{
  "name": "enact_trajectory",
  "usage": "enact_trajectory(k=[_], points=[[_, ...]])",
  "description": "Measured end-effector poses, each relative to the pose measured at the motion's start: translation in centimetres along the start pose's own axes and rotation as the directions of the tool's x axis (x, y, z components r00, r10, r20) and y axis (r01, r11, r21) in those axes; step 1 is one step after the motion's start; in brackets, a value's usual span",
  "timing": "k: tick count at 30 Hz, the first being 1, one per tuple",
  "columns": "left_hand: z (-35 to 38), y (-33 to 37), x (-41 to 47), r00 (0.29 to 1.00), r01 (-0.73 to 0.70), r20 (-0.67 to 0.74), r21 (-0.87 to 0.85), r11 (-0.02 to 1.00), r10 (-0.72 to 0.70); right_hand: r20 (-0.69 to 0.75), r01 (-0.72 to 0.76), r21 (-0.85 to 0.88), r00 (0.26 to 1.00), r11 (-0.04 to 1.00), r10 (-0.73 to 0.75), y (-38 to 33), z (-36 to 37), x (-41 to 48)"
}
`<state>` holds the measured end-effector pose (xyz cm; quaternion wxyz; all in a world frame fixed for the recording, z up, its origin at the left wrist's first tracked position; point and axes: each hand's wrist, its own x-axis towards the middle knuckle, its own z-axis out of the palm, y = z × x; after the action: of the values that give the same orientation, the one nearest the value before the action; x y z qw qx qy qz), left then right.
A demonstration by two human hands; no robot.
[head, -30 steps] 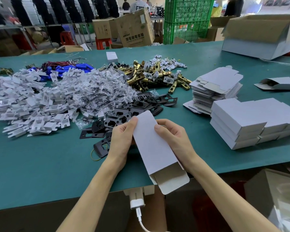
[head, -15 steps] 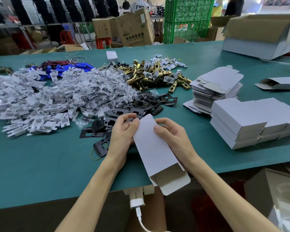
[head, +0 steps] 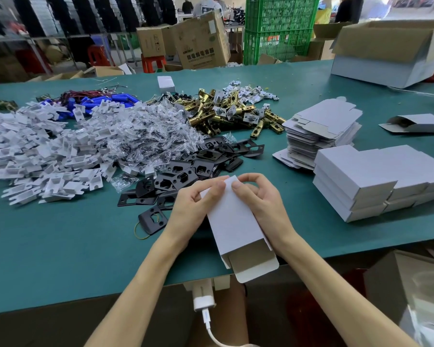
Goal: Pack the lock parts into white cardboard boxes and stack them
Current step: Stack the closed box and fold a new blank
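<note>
A white cardboard box (head: 232,221) lies lengthwise at the table's near edge, its near flap open toward me. My left hand (head: 196,206) and my right hand (head: 263,204) both grip its far end, fingertips pinching the top edge. Black lock plates (head: 186,176) lie just beyond my hands. Gold latch bolts (head: 226,111) are piled farther back. Bagged screws (head: 145,136) and white plastic pieces (head: 35,156) cover the left. Closed white boxes (head: 368,181) are stacked at the right.
Flat unfolded box blanks (head: 321,128) are stacked behind the closed boxes. One open-ended box (head: 416,123) lies far right. A large open carton (head: 391,51) stands at the back right. Blue parts with wires (head: 98,101) lie back left. A charger (head: 203,296) hangs below the table edge.
Both hands have slid up to the box's far end and curled their fingers over its top edge. The box itself has hardly shifted.
</note>
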<state>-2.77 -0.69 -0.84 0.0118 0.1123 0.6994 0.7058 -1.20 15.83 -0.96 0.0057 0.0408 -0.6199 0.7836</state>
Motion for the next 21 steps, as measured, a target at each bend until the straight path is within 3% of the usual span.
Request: enact_trajectory(k=[3,6,10,13,15,18,21], points=[[-0.2,-0.3,0.0,0.999,-0.031,-0.04,0.012,0.999,0.032,-0.005,-0.015,-0.03,1.0,0.999,0.015,0.0,0.1,0.0],[-0.6,-0.5,0.2,0.985,-0.042,-0.168,-0.028,0.999,0.037,-0.038,-0.042,-0.104,0.999,0.994,0.038,0.0,0.0,0.4],[-1.4,-0.5,0.7,0.909,-0.075,-0.417,-0.186,0.98,-0.009,-0.046,-0.08,-0.04,0.996,0.996,0.078,0.1,0.0,0.7],[-2.2,-0.4,1.1,0.859,-0.14,-0.507,-0.373,0.917,-0.074,0.016,-0.037,-0.046,0.999,0.998,0.038,0.2,0.1,0.7],[-2.5,-0.3,1.2,0.859,-0.174,-0.503,-0.459,0.871,-0.093,0.089,0.015,-0.173,0.996,0.985,0.0,0.5,0.3,0.5],[-2.2,-0.2,1.1,0.902,-0.14,-0.426,-0.44,0.887,-0.068,0.11,0.054,-0.32,0.994,0.946,-0.02,0.8,0.8,0.5],[-1.8,-0.5,1.1,0.949,-0.141,-0.314,-0.352,0.925,0.025,-0.088,0.019,-0.103,0.996,0.995,-0.028,0.5,0.6,0.5]])
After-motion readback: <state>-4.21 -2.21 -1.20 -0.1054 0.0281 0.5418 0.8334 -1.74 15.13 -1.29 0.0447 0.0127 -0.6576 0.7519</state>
